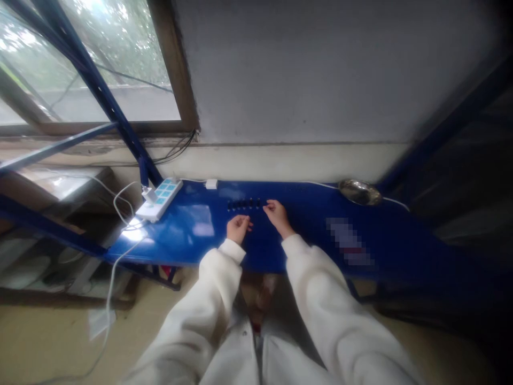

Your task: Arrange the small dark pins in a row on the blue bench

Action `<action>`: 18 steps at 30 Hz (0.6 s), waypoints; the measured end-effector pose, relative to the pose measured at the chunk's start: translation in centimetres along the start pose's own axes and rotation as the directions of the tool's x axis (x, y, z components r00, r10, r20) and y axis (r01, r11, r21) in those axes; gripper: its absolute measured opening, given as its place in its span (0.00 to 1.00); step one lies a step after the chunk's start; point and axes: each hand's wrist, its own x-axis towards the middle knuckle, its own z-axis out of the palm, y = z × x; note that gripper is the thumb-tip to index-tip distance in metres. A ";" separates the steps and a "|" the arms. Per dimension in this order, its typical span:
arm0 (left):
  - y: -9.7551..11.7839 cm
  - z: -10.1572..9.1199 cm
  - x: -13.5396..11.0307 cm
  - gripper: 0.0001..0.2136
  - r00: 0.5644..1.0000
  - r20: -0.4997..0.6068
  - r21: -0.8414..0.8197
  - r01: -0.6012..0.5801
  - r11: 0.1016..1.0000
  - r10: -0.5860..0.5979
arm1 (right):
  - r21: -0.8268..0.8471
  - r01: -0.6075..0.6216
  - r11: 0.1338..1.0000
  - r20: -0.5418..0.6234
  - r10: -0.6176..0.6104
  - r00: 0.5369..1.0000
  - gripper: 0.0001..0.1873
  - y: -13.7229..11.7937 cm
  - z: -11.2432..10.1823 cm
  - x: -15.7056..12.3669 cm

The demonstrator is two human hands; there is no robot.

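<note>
Nearest the camera, two white sleeves (pixel 224 299) reached forward over the near edge of the blue table (pixel 180 235). The left hand (pixel 238 227) lay just past that edge with its fingers curled in toward the palm. Whether they were closed on something small could not be told. The right hand (pixel 276 214) was a little farther in, with its fingers bent down and its fingertips (pixel 267 205) at the right end of a row of small dark pieces (pixel 244 204).

The row ran left to right across the tabletop, just beyond the left hand's knuckles and level with the right fingertips. It was too small and blurred to show whether those fingertips pinched the end piece or only touched it.

By the look of it, the work in hand was sorting or lining up that row, with the right hand at its end and the left waiting just short of it. Any further handling would call for a fine fingertip pinch on one piece without knocking its neighbours.

Farther left, a white power strip (pixel 159 199) lay at an angle with a cable (pixel 120 200) plugged in. A small white plug (pixel 211 184) sat at the back edge. A metal bowl (pixel 359 191) rested far right, well apart from both hands. Behind it all stood the grey wall (pixel 300 69) and, up left, a window (pixel 80 59).
</note>
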 end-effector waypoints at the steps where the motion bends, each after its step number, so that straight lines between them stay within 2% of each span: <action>1: -0.1 0.0 0.1 0.13 1.000 -0.016 -0.008 -0.003 1.000 0.003 | 0.088 -0.015 0.996 -0.036 0.018 0.999 0.16 -0.1 -0.3 -0.6; 4: -0.5 -0.3 0.4 0.12 0.996 -0.086 -0.034 -0.036 0.999 0.033 | 0.283 -0.039 0.958 -0.093 0.068 0.993 0.16 -0.3 -1.2 -2.3; 7: -0.7 -0.5 0.7 0.12 0.984 -0.173 -0.048 -0.053 0.997 0.044 | 0.348 -0.038 0.937 -0.105 0.079 0.991 0.15 -0.1 -1.5 -3.6; 11: -0.7 -0.7 0.9 0.12 0.971 -0.234 -0.058 -0.061 0.996 0.046 | 0.315 -0.032 0.949 -0.070 0.057 0.996 0.14 0.4 -1.5 -4.6; 18: -0.7 -0.8 1.0 0.11 0.969 -0.239 -0.062 -0.076 0.995 0.059 | 0.227 0.001 0.974 -0.038 0.008 0.999 0.12 0.3 -1.7 -5.0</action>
